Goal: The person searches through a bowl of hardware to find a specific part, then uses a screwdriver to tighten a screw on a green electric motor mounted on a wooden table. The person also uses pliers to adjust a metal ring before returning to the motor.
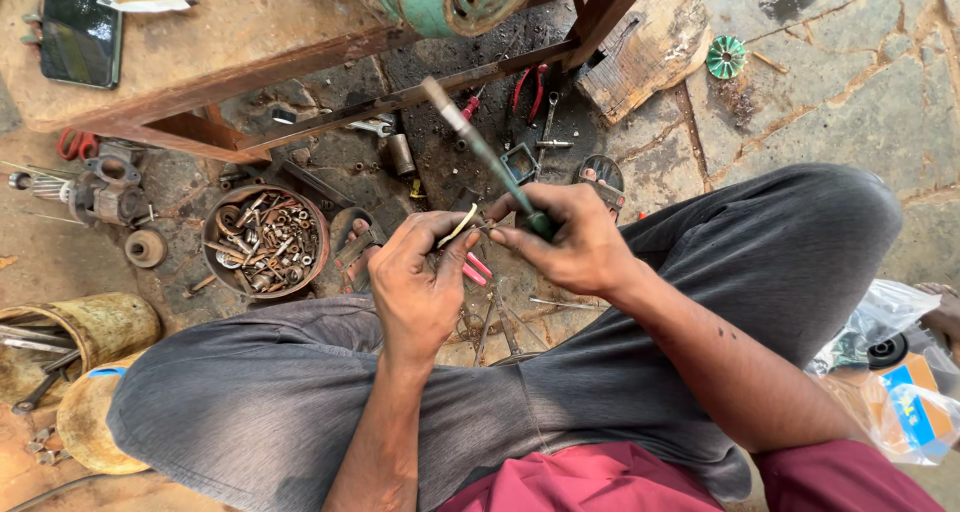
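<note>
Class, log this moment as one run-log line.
left hand: pinches small pale curved piece | right hand: grips green-handled tool | nearby: round rusty metal bowl of bolts

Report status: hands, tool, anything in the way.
Left hand pinching a small pale strip. Right hand gripping a green-handled tool, shaft angled up-left. Bowl of rusty bolts left, apart from both hands.

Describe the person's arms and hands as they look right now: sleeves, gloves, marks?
Both arms are bare from the elbow down; no sleeves show. The left hand and right hand wear no gloves, rings or watch. Dark grime smudges the fingers, and small dark specks dot the right forearm.
</note>
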